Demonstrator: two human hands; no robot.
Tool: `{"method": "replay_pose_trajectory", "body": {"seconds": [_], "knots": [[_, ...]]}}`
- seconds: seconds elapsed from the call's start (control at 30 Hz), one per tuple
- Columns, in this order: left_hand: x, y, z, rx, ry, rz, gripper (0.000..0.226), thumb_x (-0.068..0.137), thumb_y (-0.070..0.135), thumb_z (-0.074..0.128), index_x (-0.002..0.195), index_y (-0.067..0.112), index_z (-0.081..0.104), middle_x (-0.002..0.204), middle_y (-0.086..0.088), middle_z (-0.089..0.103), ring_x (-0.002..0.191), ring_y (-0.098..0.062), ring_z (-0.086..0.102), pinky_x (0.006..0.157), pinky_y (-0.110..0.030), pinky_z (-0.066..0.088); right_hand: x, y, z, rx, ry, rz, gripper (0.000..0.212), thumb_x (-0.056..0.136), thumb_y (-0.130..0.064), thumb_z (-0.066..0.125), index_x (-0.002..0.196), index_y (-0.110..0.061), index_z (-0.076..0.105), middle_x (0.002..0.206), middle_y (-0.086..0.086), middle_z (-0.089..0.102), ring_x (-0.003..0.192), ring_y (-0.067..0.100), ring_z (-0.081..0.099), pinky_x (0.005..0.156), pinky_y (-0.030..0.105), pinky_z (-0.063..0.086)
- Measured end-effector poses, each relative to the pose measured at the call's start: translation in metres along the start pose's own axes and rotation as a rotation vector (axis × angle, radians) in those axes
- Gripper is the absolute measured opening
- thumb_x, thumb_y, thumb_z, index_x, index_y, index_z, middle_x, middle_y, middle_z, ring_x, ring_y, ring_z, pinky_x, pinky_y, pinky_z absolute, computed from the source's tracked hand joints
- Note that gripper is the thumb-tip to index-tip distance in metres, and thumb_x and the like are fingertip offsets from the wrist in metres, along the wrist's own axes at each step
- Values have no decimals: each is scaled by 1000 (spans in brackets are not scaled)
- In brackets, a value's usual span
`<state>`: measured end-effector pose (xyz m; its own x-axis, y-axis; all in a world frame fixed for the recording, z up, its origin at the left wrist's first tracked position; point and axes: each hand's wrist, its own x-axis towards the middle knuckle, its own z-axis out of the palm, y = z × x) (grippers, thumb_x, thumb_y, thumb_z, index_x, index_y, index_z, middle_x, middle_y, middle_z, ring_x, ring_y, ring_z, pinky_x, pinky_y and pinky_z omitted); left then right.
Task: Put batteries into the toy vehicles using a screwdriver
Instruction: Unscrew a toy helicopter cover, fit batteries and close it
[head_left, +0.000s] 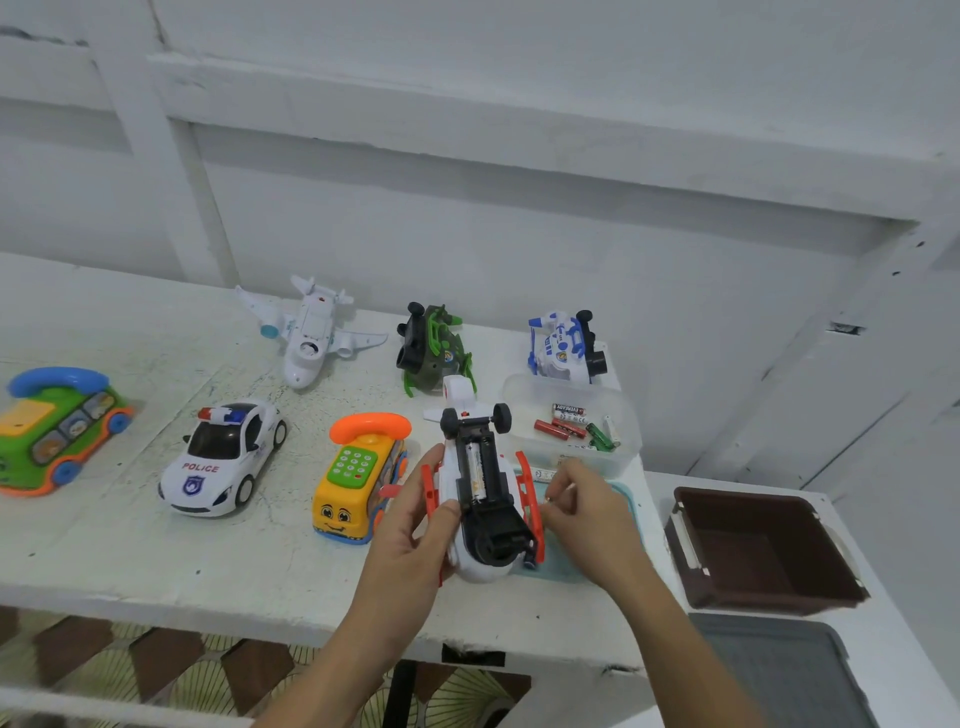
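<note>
Toy (488, 530): light, stiff plastic, fragile trim | I'd grip its body; left hand (410, 525) holds it | right hand (587, 514) curled, contents unclear

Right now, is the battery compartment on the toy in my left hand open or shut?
Open: the upturned toy helicopter shows a battery lying bare in its black underside, no cover over it.
</note>
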<state>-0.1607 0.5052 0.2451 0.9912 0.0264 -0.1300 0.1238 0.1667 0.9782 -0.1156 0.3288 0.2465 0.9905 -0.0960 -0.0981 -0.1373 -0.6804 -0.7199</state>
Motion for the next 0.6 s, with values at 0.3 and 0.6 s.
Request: {"method": "replay_pose_trajectory", "body": {"seconds": [0.3,0.6], "knots": [[-1,-1,6,8,-10,6,49,102,8,43,130,48,46,110,20,71,87,-1,71,66,-20,56,-14,-56,-54,571,136,-119,13,89,-8,67,90,-15,55,80,6,69,66,24,72,63,43,60],[2,-2,10,95,1,91,52,101,6,45,132,47,48,116,13,70,91,-4,68,69,-20,53,-23,-78,-26,215,36,-296,14,83,-8,70,79,-14,58,71,2,64,56,13,61,57,28,55]]}}
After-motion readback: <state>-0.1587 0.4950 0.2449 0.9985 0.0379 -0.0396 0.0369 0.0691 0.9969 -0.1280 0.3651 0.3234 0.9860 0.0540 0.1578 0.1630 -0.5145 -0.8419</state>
